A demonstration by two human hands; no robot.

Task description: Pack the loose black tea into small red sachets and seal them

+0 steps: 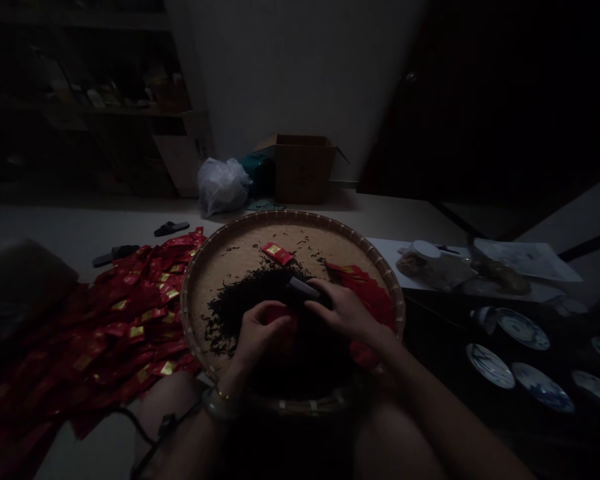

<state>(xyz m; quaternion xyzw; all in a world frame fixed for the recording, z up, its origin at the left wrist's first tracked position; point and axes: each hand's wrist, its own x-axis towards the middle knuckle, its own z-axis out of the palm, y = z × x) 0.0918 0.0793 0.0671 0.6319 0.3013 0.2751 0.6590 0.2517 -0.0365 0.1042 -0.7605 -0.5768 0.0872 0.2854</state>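
Over a round woven bamboo tray (192, 313), my left hand (260, 333) pinches a red packet (283, 327) between thumb and fingers. My right hand (343, 307) grips a small dark object with a pale grey top (304, 288), close above the packet; its kind is too dim to make out. Beneath both hands spreads a heap of dark, twisted dried leaves (240, 293), which look like tea. One red packet with a gold label (277, 253) lies beyond the heap. Flat red packets (367, 290) are fanned out at the tray's right side. Shadow hides the tray's near part.
A large pile of red packets (130, 327) covers the floor on the left, near dark slippers (171, 229). Behind the tray are a white plastic bag (223, 185) and an open cardboard box (303, 173). Blue-and-white dishes (523, 329) and a lidded jar (420, 257) stand at right.
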